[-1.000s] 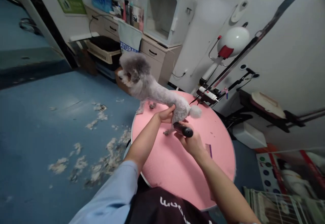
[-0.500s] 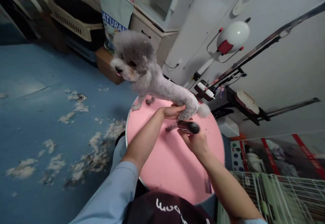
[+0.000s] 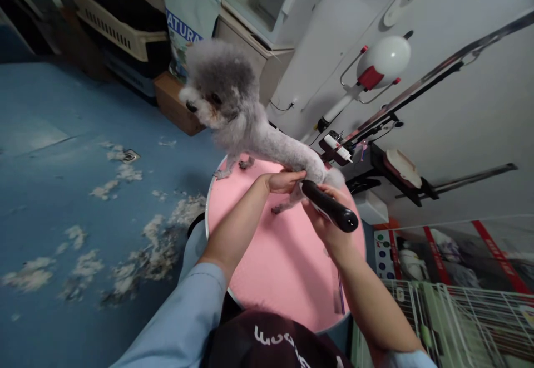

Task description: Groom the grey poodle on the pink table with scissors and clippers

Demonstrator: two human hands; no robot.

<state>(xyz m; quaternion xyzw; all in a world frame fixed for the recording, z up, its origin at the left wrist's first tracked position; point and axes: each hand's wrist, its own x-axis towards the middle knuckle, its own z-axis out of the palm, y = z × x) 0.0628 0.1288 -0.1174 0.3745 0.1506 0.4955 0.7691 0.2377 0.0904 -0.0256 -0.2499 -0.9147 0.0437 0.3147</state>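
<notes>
A small grey poodle (image 3: 246,120) stands on a round pink grooming table (image 3: 271,256), head to the left, white tail to the right. My left hand (image 3: 283,181) is closed around the dog's belly and hind leg from below. My right hand (image 3: 329,220) grips a black clipper (image 3: 329,206) whose front end touches the dog's rear thigh. A purple comb (image 3: 340,295) lies on the table beside my right forearm.
Clumps of cut fur (image 3: 137,245) litter the blue floor at left. A grooming arm (image 3: 429,78) and a white dryer head (image 3: 386,56) stand behind the table. Cabinets (image 3: 250,28) and a crate (image 3: 120,23) line the back wall; a wire cage (image 3: 459,323) sits at lower right.
The view has moved closer to the dog. My right hand has tilted the clipper up against the dog's rear thigh. The dog has turned its head slightly; my left hand keeps its hold.
</notes>
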